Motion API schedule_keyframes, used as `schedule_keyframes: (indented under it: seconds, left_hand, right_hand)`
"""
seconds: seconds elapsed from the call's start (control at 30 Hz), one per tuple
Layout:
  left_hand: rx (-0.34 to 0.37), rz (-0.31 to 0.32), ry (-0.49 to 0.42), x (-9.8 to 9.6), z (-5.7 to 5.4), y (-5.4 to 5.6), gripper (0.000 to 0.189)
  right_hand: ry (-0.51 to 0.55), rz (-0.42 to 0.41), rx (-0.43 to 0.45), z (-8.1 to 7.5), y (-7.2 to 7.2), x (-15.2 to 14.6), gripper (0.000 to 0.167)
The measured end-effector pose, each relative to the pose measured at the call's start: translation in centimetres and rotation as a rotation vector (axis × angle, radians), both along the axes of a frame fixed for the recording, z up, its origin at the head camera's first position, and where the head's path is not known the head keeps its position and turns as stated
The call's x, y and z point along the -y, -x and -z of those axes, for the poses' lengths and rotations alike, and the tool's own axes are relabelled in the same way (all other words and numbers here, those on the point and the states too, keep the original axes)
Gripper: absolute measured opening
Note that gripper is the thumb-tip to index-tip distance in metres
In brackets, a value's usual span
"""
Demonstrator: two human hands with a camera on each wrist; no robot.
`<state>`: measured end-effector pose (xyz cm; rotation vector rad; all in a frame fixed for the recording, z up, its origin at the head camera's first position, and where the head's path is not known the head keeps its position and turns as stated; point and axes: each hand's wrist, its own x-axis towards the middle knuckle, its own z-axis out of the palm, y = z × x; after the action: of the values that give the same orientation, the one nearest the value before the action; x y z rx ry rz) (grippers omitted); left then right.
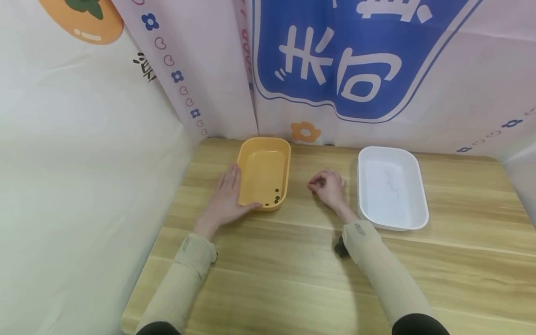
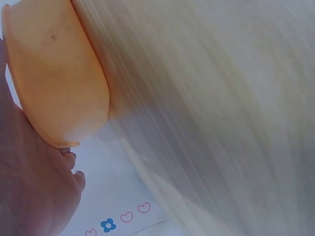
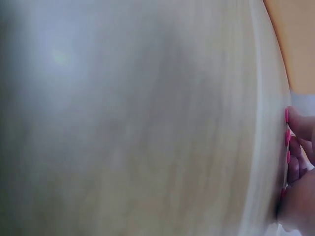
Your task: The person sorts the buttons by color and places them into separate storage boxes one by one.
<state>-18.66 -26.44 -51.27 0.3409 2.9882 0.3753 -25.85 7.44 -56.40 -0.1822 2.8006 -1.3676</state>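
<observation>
My left hand (image 1: 226, 200) lies along the left side of a yellow-orange tray (image 1: 243, 172), fingers straight and thumb stretched over its front rim. Several small dark round pieces (image 1: 277, 198) are in the tray's front right corner. In the left wrist view the palm (image 2: 34, 182) is beside the tray's outer wall (image 2: 59, 83). Right of the tray, my right hand (image 1: 331, 188) is low over the table, its thumb and forefinger tips brought together. Whether anything small is between them cannot be seen. Pink-nailed fingers (image 3: 301, 128) show at the edge of the right wrist view.
A white tray (image 1: 363, 204) stands to the right of my right hand. Beside the right cuff is a black object (image 1: 341, 247), partly hidden by the sleeve. The wooden table (image 1: 276, 270) meets a printed cloth (image 1: 217, 93) at the back.
</observation>
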Motion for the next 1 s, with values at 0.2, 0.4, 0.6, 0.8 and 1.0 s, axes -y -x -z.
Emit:
schedule_keyframes:
  seconds: [0.2, 0.4, 0.6, 0.8, 1.0]
  left_hand:
    - [0.009, 0.000, -0.008, -0.11, -0.02, 0.03, 0.138]
    - [0.012, -0.002, -0.017, -0.10, -0.06, 0.00, 0.135]
    - [0.003, 0.009, -0.016, -0.04, -0.27, 0.04, 0.134]
    - [-0.017, 0.015, -0.021, 0.11, -0.02, 0.29, 0.136]
    - [-0.037, 0.020, -0.022, 0.22, 0.55, -0.38, 0.136]
  right_hand:
    - [0.073, 0.017, -0.031, 0.30, -0.04, -0.20, 0.009]
    - [0.122, 0.022, -0.057, 0.45, -0.03, -0.34, 0.009]
    - [0.104, 0.007, -0.072, 0.35, -0.08, -0.27, 0.009]
    - [0.084, -0.025, -0.102, 0.26, -0.04, -0.22, 0.010]
    - [0.073, -0.044, -0.083, 0.54, -0.95, -0.23, 0.015]
